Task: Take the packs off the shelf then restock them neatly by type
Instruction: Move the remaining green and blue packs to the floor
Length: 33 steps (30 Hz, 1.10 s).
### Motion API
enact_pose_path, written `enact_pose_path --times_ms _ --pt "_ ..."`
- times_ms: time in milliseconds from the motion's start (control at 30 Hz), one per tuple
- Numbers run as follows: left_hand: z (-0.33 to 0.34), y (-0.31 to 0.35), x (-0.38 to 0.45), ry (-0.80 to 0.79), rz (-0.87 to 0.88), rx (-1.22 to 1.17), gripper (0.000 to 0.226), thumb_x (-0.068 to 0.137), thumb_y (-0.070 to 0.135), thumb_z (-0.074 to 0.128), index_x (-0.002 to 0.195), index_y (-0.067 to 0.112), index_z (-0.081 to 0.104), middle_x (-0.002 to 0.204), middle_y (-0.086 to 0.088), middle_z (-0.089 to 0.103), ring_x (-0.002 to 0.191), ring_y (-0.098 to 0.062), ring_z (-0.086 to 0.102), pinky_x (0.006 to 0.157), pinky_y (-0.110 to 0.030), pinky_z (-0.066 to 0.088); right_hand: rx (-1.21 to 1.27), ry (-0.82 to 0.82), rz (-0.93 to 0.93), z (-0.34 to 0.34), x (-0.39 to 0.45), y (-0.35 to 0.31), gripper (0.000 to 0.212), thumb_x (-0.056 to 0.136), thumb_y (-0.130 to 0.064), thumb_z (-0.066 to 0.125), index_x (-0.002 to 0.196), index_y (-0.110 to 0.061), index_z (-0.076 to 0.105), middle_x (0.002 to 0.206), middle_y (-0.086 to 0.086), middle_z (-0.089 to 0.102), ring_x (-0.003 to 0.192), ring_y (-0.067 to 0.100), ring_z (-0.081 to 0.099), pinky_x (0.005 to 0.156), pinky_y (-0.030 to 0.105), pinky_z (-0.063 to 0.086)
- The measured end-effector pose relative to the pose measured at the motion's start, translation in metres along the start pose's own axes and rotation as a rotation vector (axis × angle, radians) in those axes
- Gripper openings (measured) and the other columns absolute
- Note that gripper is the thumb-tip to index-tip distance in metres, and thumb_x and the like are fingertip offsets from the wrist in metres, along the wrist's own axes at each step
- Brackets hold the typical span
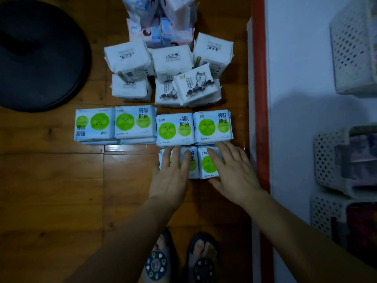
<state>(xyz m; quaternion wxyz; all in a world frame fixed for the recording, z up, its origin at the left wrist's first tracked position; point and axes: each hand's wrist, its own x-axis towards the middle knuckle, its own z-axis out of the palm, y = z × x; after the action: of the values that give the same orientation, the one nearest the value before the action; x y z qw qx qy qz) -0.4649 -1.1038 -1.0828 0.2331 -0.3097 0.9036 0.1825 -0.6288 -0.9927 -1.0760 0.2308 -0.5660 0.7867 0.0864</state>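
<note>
Nearest us, our two feet in dark slippers (179, 260) stand on the wooden floor (51, 190), with bare boards open to the left and near side of the packs. On the right a red strip (260, 99) runs along the floor's edge against a white shelf unit (295, 78), close beside the right-hand packs, leaving little room there. Our left hand (170, 176) lies flat with fingers straight and slightly spread on the near left green-dot pack (192, 164); our right hand (232, 172) lies likewise, fingers extended, on the near right green-dot pack (208, 164). Neither hand curls round anything. These two packs sit side by side, touching, just near of a row of four more green-dot packs (155, 125) that spans left to right. Farther off lie white packs (169, 62), one showing a dog drawing (195, 84) and tilted on top of others, and beyond them a heap of pink and blue packs (161, 23). A dark round cushion (38, 56) rests at far left. White perforated baskets (350, 48) hang at the right, the lower ones holding dark items we cannot make out.
</note>
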Motion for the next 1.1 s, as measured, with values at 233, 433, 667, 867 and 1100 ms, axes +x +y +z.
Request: enact_pose_path --times_ms 233,433,667,867,1100 --pt "-0.095 0.008 -0.049 0.11 -0.023 -0.011 0.074 0.097 0.047 0.053 0.156 0.016 0.02 0.16 -0.014 0.021 0.148 -0.036 0.018 0.113 -0.053 0.032 0.02 0.085 0.017 -0.1 -0.036 -0.017 0.073 0.085 -0.047 0.066 0.148 -0.015 0.044 0.15 0.015 0.043 0.144 0.034 0.033 0.117 0.053 0.03" --pt "-0.206 0.016 -0.104 0.274 -0.053 -0.037 0.066 0.091 0.045 0.061 0.145 0.012 0.042 0.146 -0.017 0.044 0.137 -0.038 0.039 0.101 -0.058 0.044 0.072 0.18 0.023 -0.22 -0.078 -0.04 0.07 0.091 -0.052 0.05 0.15 -0.015 0.04 0.154 0.012 0.037 0.147 0.032 0.025 0.119 0.051 0.025" --pt "-0.354 0.041 -0.176 0.482 -0.051 -0.04 0.062 0.093 0.046 0.058 0.144 0.014 0.043 0.144 -0.012 0.048 0.136 -0.034 0.041 0.101 -0.053 0.046 0.083 0.318 0.036 -0.369 -0.137 -0.067 0.071 0.092 -0.058 0.031 0.151 -0.019 0.039 0.156 0.008 0.037 0.148 0.029 0.027 0.119 0.049 0.027" --pt "-0.472 0.062 -0.244 0.649 -0.033 -0.034 0.063 0.093 0.049 0.056 0.146 0.017 0.043 0.141 -0.008 0.051 0.135 -0.031 0.043 0.101 -0.05 0.046 0.075 0.46 0.022 -0.493 -0.192 -0.088 0.067 0.094 -0.057 0.034 0.149 -0.019 0.042 0.154 0.008 0.042 0.145 0.029 0.033 0.118 0.05 0.03" --pt "-0.599 0.093 -0.327 0.817 0.029 0.017 0.057 0.096 0.05 0.047 0.144 0.019 0.045 0.145 -0.005 0.049 0.139 -0.028 0.039 0.109 -0.048 0.041 0.084 0.631 -0.008 -0.626 -0.264 -0.109 0.067 0.095 -0.058 0.031 0.15 -0.02 0.041 0.155 0.005 0.04 0.147 0.025 0.029 0.119 0.047 0.028"
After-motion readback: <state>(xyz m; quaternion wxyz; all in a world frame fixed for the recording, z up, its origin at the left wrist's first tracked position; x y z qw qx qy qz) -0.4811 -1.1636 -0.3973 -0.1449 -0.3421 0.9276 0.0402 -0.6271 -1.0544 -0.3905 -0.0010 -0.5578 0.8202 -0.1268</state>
